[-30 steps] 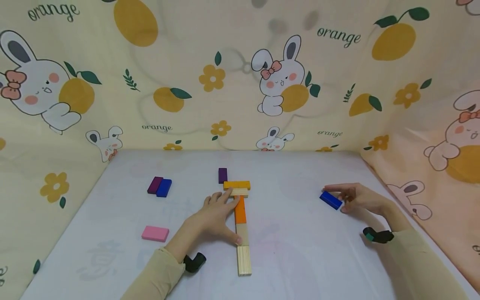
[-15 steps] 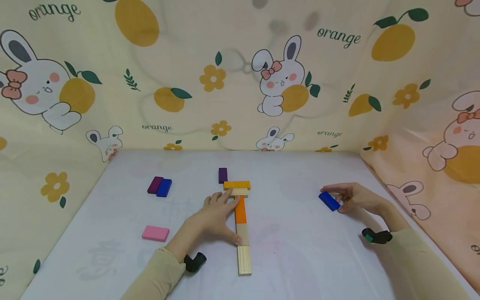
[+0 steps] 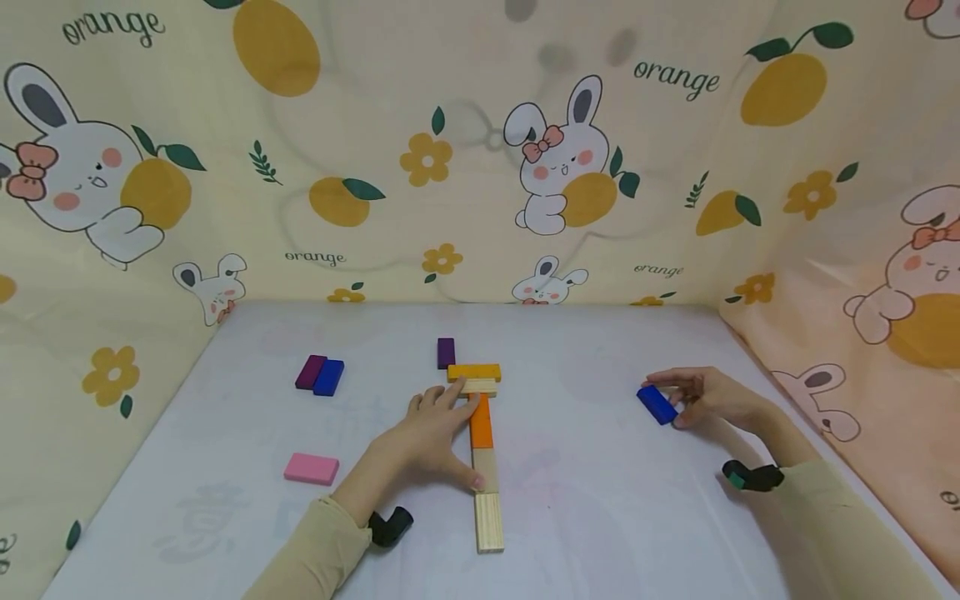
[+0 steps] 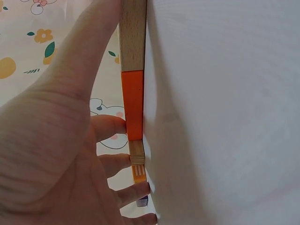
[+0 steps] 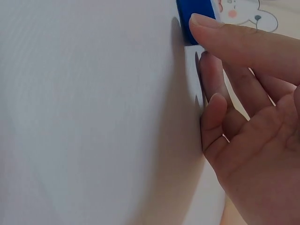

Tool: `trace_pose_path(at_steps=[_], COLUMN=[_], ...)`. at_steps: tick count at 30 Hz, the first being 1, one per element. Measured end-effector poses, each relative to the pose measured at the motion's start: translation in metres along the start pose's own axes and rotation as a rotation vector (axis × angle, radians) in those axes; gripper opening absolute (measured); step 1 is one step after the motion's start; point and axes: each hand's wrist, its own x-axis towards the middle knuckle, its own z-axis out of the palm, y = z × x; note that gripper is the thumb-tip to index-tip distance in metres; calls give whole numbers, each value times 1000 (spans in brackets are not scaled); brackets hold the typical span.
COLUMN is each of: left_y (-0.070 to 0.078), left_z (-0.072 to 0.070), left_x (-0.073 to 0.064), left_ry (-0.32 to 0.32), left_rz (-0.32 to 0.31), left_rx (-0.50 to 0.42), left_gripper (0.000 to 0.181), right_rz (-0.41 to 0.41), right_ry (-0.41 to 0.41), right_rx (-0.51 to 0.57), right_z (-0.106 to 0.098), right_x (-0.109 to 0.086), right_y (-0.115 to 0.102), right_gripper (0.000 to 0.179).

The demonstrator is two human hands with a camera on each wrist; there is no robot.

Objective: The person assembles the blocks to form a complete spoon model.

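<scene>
A line of wooden blocks runs up the middle of the table: a striped plain block (image 3: 489, 522), a plain one (image 3: 484, 470), an orange block (image 3: 481, 422), then a plain block (image 3: 478, 387) and a yellow-orange block (image 3: 474, 372) lying crosswise. My left hand (image 3: 429, 429) spreads along the line's left side, thumb by the plain blocks and fingertips at the orange and crosswise ones. In the left wrist view its fingers (image 4: 112, 127) reach the blocks' sides. Over to the right, my right hand (image 3: 716, 397) pinches a blue block (image 3: 657, 404) at the table, with the thumb (image 5: 225, 35) against it.
A dark purple block (image 3: 446, 353) lies beyond the yellow-orange one, at its left end. Left of the row are a maroon block (image 3: 311, 372) beside another blue block (image 3: 329, 377), and a pink block (image 3: 311, 468). Printed cloth (image 3: 480, 183) hangs behind the table.
The right hand and its blue block have shifted slightly left and nearer, and the block has turned a little. My left hand and the row stay put.
</scene>
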Motion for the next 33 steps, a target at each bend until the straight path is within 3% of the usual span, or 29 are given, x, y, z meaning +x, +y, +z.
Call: trace_pose_path(at_steps=[7,13,21,26,33], left_y=[0,0,0,-2,-3], left_z=[2,3,4,5,5], left_x=[0,1,0,1,2], left_ry=[0,-6,-1,-2,-12], left_rz=[2,3,3,-4,-12], left_rx=[8,7,12,8,24], left_gripper=[121,121,121,122,123], right_rz=[82,117,152,169,197], right_ry=[95,161,242,261,302], right_rx=[-7,-20,54,108,105], right_z=[15,38,76,94,115], right_x=[10,31,74,104,141], right_y=[-11,-29,-64,-74,-89], right_gripper=[72,73,76,78,74])
